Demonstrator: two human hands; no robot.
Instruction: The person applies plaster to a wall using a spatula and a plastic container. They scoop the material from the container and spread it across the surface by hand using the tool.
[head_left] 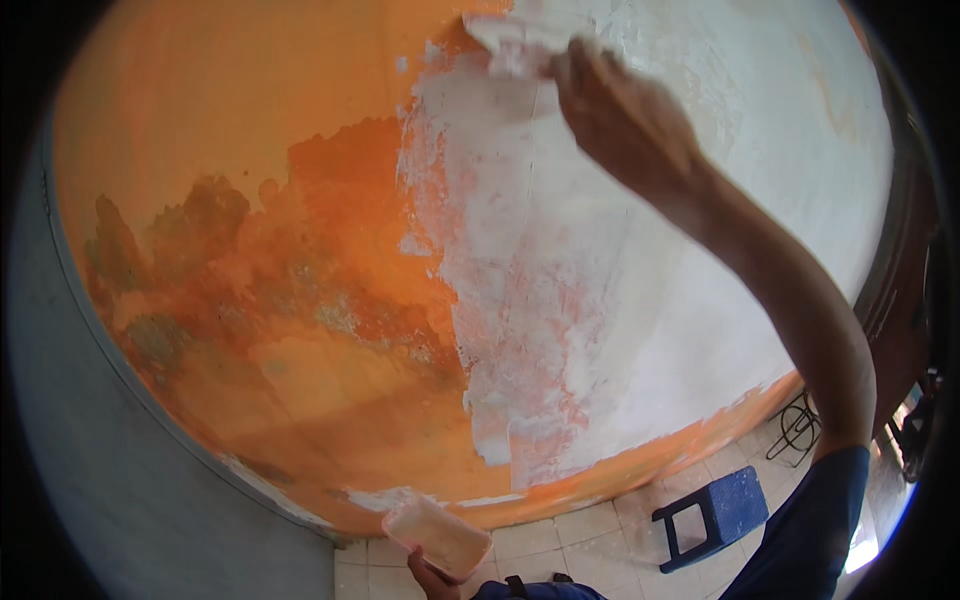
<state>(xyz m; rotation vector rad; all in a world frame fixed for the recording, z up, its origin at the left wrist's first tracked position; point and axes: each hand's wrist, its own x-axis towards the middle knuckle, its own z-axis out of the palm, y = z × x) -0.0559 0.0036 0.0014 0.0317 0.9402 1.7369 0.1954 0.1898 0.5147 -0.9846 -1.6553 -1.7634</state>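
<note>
the tiled floor point(590, 524) (pale) bears a blue stool point(738, 500).

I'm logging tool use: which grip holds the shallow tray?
The left grip, low in view, holds the tray; the right grip is raised, holding a spreader.

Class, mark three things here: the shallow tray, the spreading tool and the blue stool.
Shallow tray point(403, 512): head view, on its pinkish end wall.
Spreading tool point(508, 42): head view, on its blurred whitish middle.
Blue stool point(739, 505): head view, on its broad speckled face.

Soft light, glare point(862, 553) lower right, motion-blurred right grip point(628, 115), bowed edges, dark vignette
</note>
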